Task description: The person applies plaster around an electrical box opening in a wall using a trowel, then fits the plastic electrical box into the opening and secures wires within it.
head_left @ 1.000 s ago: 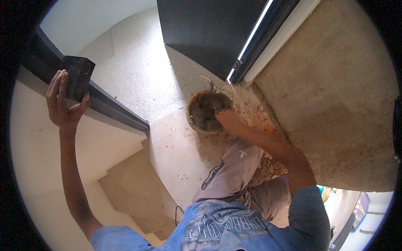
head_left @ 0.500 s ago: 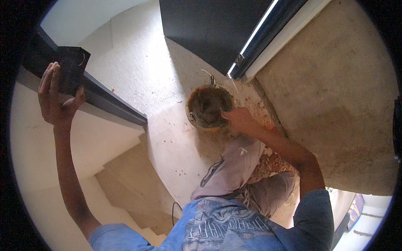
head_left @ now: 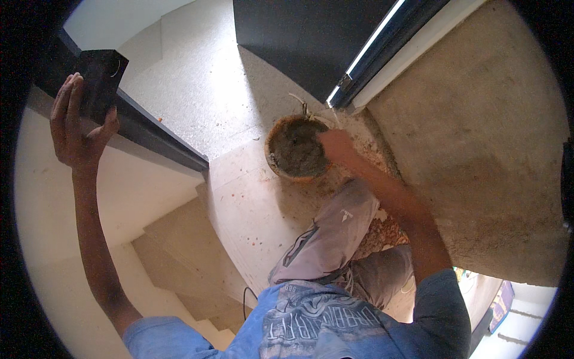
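At the upper left, my left hand (head_left: 81,128) grips a black box-shaped piece (head_left: 103,84), fingers along one side and thumb on the other. The piece overlaps the dark door frame; whether it is fixed there I cannot tell. A round orange-rimmed tub (head_left: 299,178) stands on the floor near the middle, with wet grey mortar (head_left: 296,146) inside. My right hand (head_left: 338,146) is closed at the tub's right edge, over the mortar. It is slightly blurred, and whatever it holds is hidden.
A dark door (head_left: 287,42) stands beyond the tub, with a second frame (head_left: 365,60) right of it. Rough plastered wall (head_left: 472,149) fills the right side. Steps (head_left: 179,251) descend at lower left, beside the pale floor (head_left: 239,209). Cable ends (head_left: 304,106) stick up behind the tub.
My right hand has moved from deeper over the mortar up to the tub's right edge. The mortar's surface looks flatter and fuller. My left hand keeps its hold on the black piece.
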`<state>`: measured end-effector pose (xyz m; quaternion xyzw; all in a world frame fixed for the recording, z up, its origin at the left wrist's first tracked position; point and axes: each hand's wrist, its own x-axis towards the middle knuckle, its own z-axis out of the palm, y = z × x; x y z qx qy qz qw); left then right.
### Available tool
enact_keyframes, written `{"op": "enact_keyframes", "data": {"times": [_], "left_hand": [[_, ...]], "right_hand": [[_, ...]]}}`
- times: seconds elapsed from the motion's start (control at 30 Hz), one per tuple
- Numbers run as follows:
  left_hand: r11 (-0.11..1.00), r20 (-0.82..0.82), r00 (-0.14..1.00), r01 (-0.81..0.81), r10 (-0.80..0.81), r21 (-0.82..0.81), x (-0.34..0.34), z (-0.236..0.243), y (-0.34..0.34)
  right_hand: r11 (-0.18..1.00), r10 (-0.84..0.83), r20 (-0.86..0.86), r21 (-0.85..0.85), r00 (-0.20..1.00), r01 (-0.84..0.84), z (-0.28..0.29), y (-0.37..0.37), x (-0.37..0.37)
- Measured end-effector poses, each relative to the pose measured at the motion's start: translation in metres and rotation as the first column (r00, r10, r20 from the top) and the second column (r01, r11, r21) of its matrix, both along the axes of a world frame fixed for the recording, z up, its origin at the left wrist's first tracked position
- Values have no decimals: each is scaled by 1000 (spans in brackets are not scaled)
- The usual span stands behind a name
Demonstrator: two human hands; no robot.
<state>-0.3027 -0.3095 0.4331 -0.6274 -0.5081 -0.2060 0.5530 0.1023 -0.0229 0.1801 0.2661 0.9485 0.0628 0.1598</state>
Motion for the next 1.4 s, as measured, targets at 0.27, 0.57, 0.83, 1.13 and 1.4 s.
{"op": "enact_keyframes", "data": {"times": [0.27,0.57,0.83,1.13,1.4], "left_hand": [[999,10,999,-32,32,-22,0,0,-11],[999,6,999,41,-41,9,12,7,10],[997,-2,997,80,-80,-3,10,10,17],[999,17,1000,6,-5,-48,-1,9,6],[998,29,998,62,-61,-22,9,13,9]], "right_hand": [[978,146,100,-162,984,-129,23,-17,14],[837,-248,103,-478,963,266,-77,16,10],[183,-544,413,-791,730,584,-61,38,15],[797,-251,-98,-585,963,149,20,7,12],[998,64,16,-26,998,-63,24,-57,2]]}}
